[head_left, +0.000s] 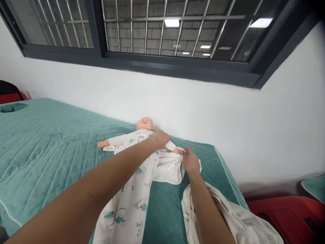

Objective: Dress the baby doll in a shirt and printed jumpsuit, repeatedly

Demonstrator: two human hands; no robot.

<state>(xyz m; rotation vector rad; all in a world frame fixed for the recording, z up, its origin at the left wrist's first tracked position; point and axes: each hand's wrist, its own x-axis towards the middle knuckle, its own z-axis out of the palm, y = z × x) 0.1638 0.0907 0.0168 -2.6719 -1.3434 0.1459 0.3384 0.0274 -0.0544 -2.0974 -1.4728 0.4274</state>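
Observation:
A baby doll (145, 124) lies on its back on a green quilted bed (50, 142), head toward the wall. It wears a white sleep sack with cartoon prints (132, 200), its right flap lying open (169, 169). My left hand (160, 138) rests closed on the doll's chest and shoulder, gripping the garment there. My right hand (190, 161) pinches the edge of the open flap beside the doll's sleeved arm (170, 145).
A second cream cloth (236, 217) lies crumpled at the bed's near right corner, under my right forearm. A white wall and a dark barred window (162, 34) stand behind the bed. Red furniture (286, 213) sits to the right, more red at far left (10, 97).

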